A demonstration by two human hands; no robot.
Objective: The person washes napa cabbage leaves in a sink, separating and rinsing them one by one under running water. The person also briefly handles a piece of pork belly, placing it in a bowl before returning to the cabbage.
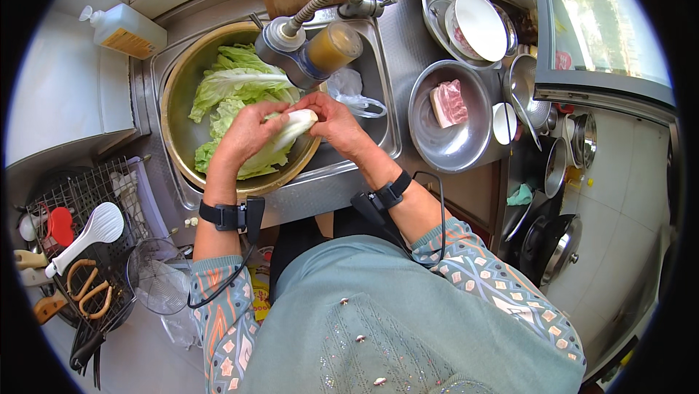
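Observation:
My left hand (pixel 248 129) and my right hand (pixel 330 120) both grip a head of leafy cabbage (pixel 295 127), its white stem end pointing to the right. They hold it over the right side of a wide tan-rimmed basin (pixel 173 145), which sits in a steel sink (pixel 392 137). Inside the basin lie loose pale green cabbage leaves (pixel 235 82). Just above my hands hangs the faucet's filter head (pixel 284 45) with an amber cartridge (pixel 334 47). My fingers partly cover the cabbage head, so its exact grip points are hidden.
A steel bowl (pixel 448 151) with a slab of raw pork (pixel 449 103) stands right of the sink. Behind it are a white bowl (pixel 480 25) and steel basins. A clear plastic bag (pixel 349 85) lies in the sink. At left are a soap bottle (pixel 131 31) and a wire utensil rack (pixel 82 186).

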